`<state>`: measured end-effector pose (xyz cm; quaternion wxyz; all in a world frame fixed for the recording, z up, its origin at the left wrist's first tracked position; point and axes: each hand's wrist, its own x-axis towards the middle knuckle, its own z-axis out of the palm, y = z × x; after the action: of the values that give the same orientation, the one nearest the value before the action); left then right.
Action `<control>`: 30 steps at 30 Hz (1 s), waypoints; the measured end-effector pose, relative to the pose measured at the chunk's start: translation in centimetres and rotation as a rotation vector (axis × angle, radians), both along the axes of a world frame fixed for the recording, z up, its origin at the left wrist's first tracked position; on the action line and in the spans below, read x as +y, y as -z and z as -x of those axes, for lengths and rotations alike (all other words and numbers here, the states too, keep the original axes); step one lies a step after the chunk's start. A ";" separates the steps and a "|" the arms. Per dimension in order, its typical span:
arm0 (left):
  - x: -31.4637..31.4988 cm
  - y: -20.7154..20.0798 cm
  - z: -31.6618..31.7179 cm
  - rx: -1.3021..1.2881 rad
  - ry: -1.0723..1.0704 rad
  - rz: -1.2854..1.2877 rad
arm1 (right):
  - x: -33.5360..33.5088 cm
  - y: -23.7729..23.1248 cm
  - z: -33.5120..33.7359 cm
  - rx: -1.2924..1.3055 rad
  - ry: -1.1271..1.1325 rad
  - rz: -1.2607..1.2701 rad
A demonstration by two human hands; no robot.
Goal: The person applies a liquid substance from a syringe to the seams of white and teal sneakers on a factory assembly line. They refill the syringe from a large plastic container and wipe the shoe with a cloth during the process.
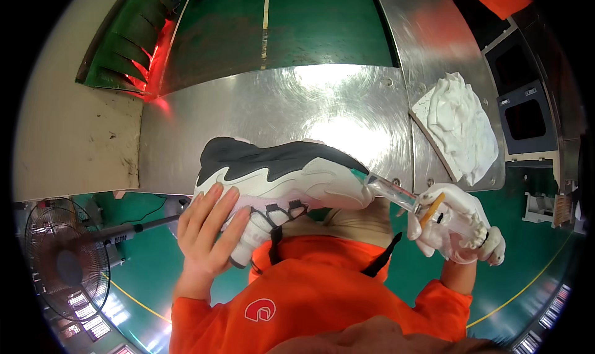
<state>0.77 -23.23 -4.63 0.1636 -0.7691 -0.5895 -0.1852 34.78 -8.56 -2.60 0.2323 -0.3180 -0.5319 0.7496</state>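
Note:
A sneaker (322,183) with white uppers and a dark grey wavy sole lies on its side in front of me, toe to the right, sole facing away. My bare left hand (211,230) grips its heel and collar side, fingers laid across the upper. My right hand (465,224), in a white glove, is closed round a clear tube-shaped tool (393,193) with a yellow band near the grip. The tool's narrow end meets the toe edge, where a bit of green shows. Whether the tip touches the sole or the upper, I cannot tell.
Beneath the shoe is a steel worktop (266,109), with a green conveyor belt (310,25) beyond it. Red light glows under a slitted green flap (127,47) at the far left. White cloth (462,131) lies on a board at right. A fan (68,261) stands left.

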 end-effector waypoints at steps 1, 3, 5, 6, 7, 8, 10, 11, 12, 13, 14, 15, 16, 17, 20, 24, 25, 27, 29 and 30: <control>-0.2 0.1 -0.2 0.007 -0.005 -0.007 | -0.2 0.6 -0.3 0.103 0.034 0.044; -0.6 0.3 -0.8 0.017 -0.018 -0.028 | -0.9 2.0 -1.0 0.306 0.100 0.128; -0.9 0.4 -1.1 0.022 -0.037 -0.039 | -1.3 1.8 -1.2 0.198 0.122 0.145; -1.0 0.4 -1.2 0.027 -0.039 -0.037 | -1.6 1.8 -1.4 0.181 0.136 0.143; -1.1 0.5 -1.3 0.032 -0.041 -0.035 | -1.9 1.9 -1.5 0.166 0.150 0.142; -1.1 0.5 -1.3 0.036 -0.043 -0.033 | -2.4 2.1 -1.4 0.187 0.163 0.130; -1.1 0.5 -1.4 0.042 -0.038 -0.038 | -3.2 2.5 -1.2 0.292 0.187 0.102; -1.1 0.4 -1.4 0.045 -0.036 -0.040 | -3.6 3.0 -0.9 0.376 0.194 0.087; -1.1 0.4 -1.4 0.056 -0.025 -0.033 | -4.0 3.1 -0.9 0.390 0.213 0.107; -1.2 0.4 -1.3 0.068 -0.015 -0.025 | -4.4 3.2 -0.9 0.405 0.231 0.127; -1.2 0.4 -1.2 0.081 -0.005 -0.018 | -5.1 3.0 -1.0 0.354 0.262 0.186; -1.2 0.3 -1.2 0.080 -0.004 -0.019 | -5.6 2.8 -1.2 0.301 0.294 0.244; -1.2 0.3 -1.3 0.080 -0.004 -0.019 | -6.0 3.0 -1.1 0.343 0.302 0.226; -1.1 0.3 -1.3 0.079 -0.004 -0.020 | -6.4 3.2 -0.9 0.386 0.310 0.208; -1.1 0.4 -1.4 0.070 -0.002 -0.039 | -7.2 3.0 -0.9 0.360 0.270 0.137; -1.2 0.5 -1.4 0.075 -0.001 -0.040 | -8.0 2.5 -0.2 0.344 0.307 0.119; -1.2 0.6 -1.3 0.079 0.000 -0.039 | -8.2 2.5 0.0 0.340 0.316 0.117; -1.2 0.7 -1.3 0.065 -0.008 -0.052 | -8.5 2.3 0.2 0.328 0.334 0.112; -1.1 0.9 -1.5 0.028 -0.027 -0.082 | -8.8 2.2 0.5 0.317 0.347 0.107; -1.2 0.9 -1.5 0.038 -0.015 -0.067 | -8.9 2.2 0.6 0.311 0.356 0.102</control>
<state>2.23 -24.39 -5.49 0.2020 -0.7621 -0.5854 -0.1889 34.14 -17.44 -4.76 0.4234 -0.2988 -0.3870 0.7627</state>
